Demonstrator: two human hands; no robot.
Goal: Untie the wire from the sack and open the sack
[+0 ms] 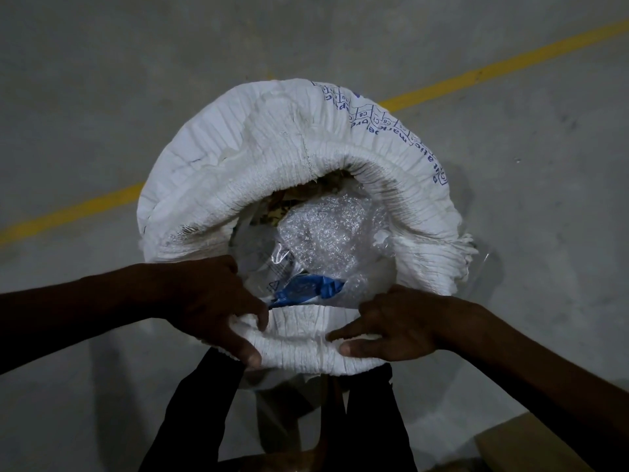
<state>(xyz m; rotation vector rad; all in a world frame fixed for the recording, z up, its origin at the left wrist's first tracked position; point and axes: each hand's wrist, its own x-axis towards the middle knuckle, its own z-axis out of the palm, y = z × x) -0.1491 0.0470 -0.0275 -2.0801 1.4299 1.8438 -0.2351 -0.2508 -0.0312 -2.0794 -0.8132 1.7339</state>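
A white woven sack with blue print stands upright on the floor below me, its mouth open and its rim rolled down in a thick ring. Inside lie clear bubble wrap, clear plastic film and a blue packet. My left hand pinches the near rolled rim on the left, thumb outside and fingers inside. My right hand grips the same near rim on the right. No wire shows anywhere in view.
The grey concrete floor carries a yellow painted line running diagonally behind the sack. My dark trouser legs stand just behind the near rim. A brown cardboard edge sits at the lower right.
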